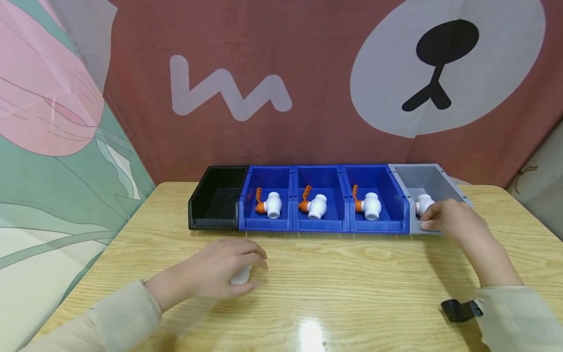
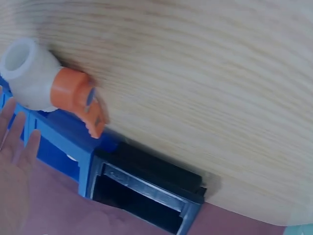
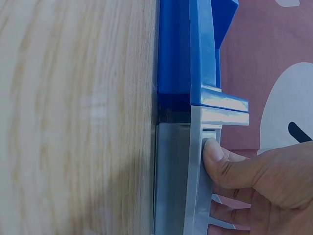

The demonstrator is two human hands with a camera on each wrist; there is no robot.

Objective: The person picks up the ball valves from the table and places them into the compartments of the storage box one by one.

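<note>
My left hand [image 1: 224, 268] hovers low over the table, thumb and fingers apart around a white ball valve [image 1: 241, 276]. In the left wrist view the fingers lie spread at the left edge, beside this valve [image 2: 34, 78] with its orange handle [image 2: 78, 95]. My right hand [image 1: 457, 220] reaches over the front lip of the grey bin [image 1: 413, 176], fingertips right by another white valve [image 1: 424, 203]. Its thumb [image 3: 213, 149] overlaps the bin's front edge in the right wrist view, and its fingers extend behind that edge, partly hidden.
Left of the grey bin stand three blue bins [image 1: 316, 226], each with a white valve [image 1: 273, 205] with an orange handle. A black bin [image 1: 213, 224] ends the row at the left. A printed cloth [image 1: 308, 137] hangs behind the wooden table [image 1: 352, 278].
</note>
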